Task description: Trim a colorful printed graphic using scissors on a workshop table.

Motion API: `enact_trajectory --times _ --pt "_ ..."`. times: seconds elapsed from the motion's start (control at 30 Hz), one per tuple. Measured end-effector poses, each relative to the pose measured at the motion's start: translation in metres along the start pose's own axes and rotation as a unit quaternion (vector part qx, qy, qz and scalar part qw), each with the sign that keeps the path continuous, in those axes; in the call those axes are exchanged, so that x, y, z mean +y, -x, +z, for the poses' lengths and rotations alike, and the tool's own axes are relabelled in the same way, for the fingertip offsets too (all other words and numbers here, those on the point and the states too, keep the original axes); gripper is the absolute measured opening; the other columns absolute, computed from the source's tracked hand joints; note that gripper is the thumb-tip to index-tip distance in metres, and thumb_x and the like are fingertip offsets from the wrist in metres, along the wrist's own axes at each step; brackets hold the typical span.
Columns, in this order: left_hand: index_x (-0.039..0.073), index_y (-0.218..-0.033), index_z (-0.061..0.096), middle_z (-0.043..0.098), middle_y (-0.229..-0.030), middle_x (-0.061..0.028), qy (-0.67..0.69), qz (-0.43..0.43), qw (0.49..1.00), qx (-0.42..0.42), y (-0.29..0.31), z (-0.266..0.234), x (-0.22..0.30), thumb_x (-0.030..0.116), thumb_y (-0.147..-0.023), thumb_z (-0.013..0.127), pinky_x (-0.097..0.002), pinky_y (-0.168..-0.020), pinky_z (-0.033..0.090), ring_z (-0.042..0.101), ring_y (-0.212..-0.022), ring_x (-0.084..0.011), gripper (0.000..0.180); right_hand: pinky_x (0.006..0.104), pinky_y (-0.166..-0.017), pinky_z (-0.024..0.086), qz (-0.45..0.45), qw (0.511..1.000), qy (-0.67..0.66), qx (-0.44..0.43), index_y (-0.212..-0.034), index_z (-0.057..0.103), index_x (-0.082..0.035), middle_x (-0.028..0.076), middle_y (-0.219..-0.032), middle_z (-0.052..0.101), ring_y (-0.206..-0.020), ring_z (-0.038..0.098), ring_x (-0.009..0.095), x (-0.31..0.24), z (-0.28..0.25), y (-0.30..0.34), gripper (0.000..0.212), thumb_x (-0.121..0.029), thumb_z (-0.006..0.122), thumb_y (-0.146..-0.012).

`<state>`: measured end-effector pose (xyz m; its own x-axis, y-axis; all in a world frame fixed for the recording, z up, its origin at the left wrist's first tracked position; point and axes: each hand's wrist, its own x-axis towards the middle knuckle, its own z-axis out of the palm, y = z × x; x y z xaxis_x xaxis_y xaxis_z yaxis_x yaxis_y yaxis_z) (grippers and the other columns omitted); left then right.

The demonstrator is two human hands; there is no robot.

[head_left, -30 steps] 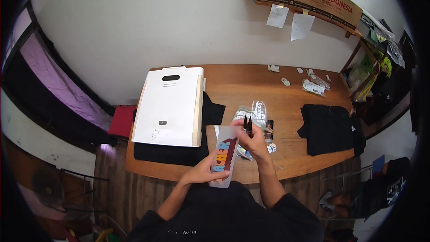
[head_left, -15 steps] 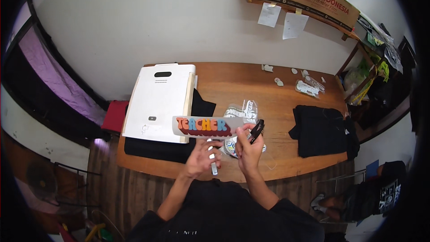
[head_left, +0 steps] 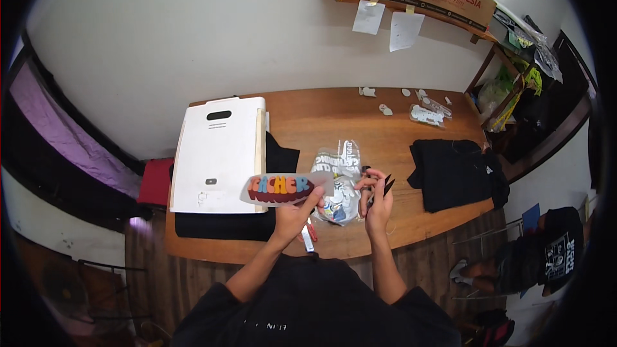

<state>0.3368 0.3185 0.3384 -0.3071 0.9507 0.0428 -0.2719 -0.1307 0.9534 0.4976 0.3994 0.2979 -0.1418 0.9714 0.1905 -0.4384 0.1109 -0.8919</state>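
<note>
Head view: left hand (head_left: 292,215) pinches the cut-out lettered transfer strip (head_left: 286,188), right hand (head_left: 378,202) apparently grips scissors (head_left: 384,186); folded black garment (head_left: 457,172) not yet decorated.

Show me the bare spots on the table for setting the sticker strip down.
Bare wood lies between the white press and the small packets, along the far table edge. It is crowded by the plastic bags and folded black shirt.

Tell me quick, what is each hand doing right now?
Left hand: closed on a film strip with colourful letters, held up flat.
Right hand: closed on black scissors.
</note>
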Motion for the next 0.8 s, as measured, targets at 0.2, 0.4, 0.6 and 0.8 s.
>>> enact_trajectory --times 0.2,0.4,0.6,0.8 --pt "-0.004 -0.130 0.037 0.056 -0.072 -0.0021 0.027 0.031 0.997 -0.067 -0.010 -0.014 0.005 0.003 -0.087 0.059 -0.0204 -0.055 0.047 0.055 -0.060 -0.0078 0.049 0.0213 -0.030 0.021 0.452 0.884 -0.050 0.105 -0.107 0.045 -0.008 0.008 -0.072 0.055 -0.035 0.029 0.008 0.149 -0.110 0.045 0.037 -0.042 0.039 -0.096" --pt "-0.006 -0.124 0.046 0.056 -0.073 -0.0026 0.023 0.028 0.998 -0.049 -0.008 -0.034 0.005 0.002 -0.086 0.060 -0.0208 -0.053 0.048 0.055 -0.060 -0.0073 0.041 0.0208 -0.031 0.027 0.359 0.930 0.044 0.057 -0.108 0.046 -0.008 0.005 -0.069 0.052 -0.037 0.033 0.007 0.094 -0.042 0.075 0.041 -0.045 0.033 -0.097" --pt "-0.005 -0.112 0.054 0.059 -0.074 -0.0044 0.062 -0.033 0.997 -0.035 -0.002 -0.040 0.009 0.007 -0.087 0.061 -0.0219 -0.057 0.048 0.058 -0.064 -0.0099 0.029 0.0175 -0.036 0.029 0.172 0.980 0.070 -0.063 -0.114 0.044 -0.004 0.002 -0.074 0.049 -0.043 0.035 0.004 0.032 0.030 0.064 0.031 -0.030 0.035 -0.100" --pt "-0.005 -0.109 0.052 0.060 -0.073 -0.0063 0.045 -0.044 0.994 -0.090 0.009 -0.045 0.018 0.007 -0.087 0.061 -0.0226 -0.053 0.050 0.060 -0.061 -0.0114 0.027 0.0158 -0.042 0.025 0.084 0.988 0.116 -0.060 -0.108 0.048 -0.003 -0.001 -0.069 0.046 -0.049 0.034 0.001 -0.011 0.079 0.082 0.024 -0.023 0.037 -0.099"
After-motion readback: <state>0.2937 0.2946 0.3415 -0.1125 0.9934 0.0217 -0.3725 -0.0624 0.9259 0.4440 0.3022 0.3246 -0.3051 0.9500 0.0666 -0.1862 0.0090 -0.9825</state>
